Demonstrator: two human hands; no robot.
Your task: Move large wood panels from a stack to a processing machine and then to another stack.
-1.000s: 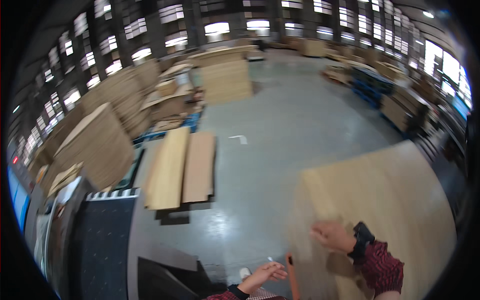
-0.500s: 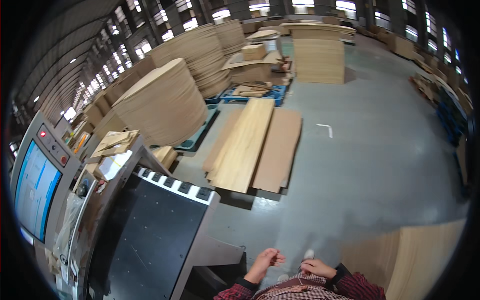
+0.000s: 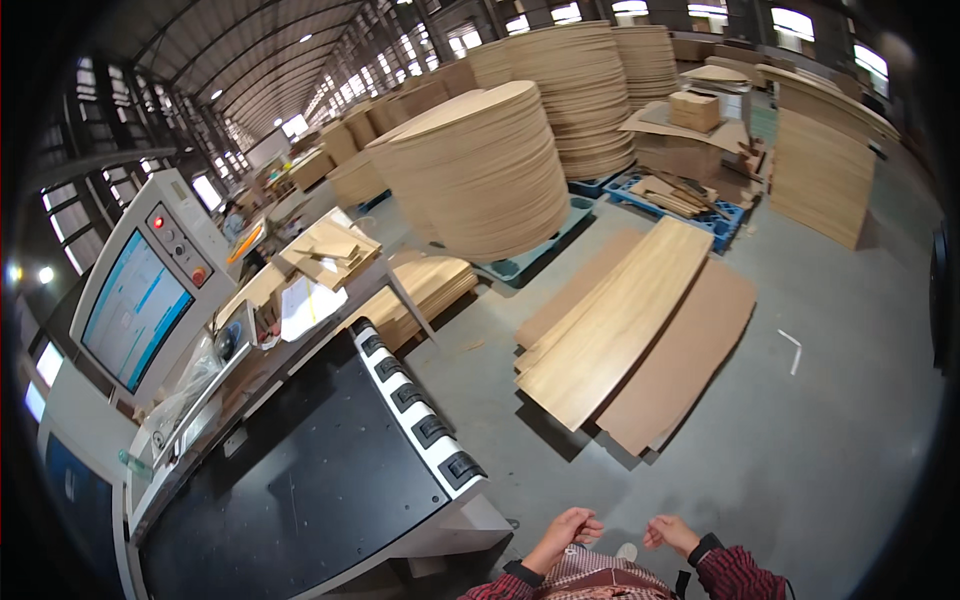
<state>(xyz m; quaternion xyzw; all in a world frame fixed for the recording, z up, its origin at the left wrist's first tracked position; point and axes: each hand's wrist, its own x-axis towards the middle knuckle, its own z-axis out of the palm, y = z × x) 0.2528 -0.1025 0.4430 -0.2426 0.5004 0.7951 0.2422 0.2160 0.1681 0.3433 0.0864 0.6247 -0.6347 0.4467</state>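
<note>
My left hand [image 3: 572,532] is held low in front of my body, its fingers loosely curled, with nothing seen in them. To its right, a short gap away, my right hand [image 3: 668,533] has its fingers curled in as well, and no object shows there. Both hang above the floor, touching neither machine nor boards. Nearest to my left hand is the corner of a black machine table [image 3: 300,480] with a white roller edge [image 3: 415,405]. Beyond my hands, light wood boards [image 3: 620,325] lie on brown cardboard sheets [image 3: 690,365] on the floor.
A machine screen [image 3: 135,310] with a button panel stands at the left. Wood offcuts [image 3: 330,247] and papers [image 3: 308,306] lie on a side shelf. Tall round stacks of board [image 3: 480,175] stand on pallets behind. A blue pallet [image 3: 725,215] holds scraps; a board stack [image 3: 820,170] is far right.
My view has swung left, so machine, stacks and boards sit farther right. The pale board at the lower right has left the picture. My right hand has moved away from my body, fingers still curled.
</note>
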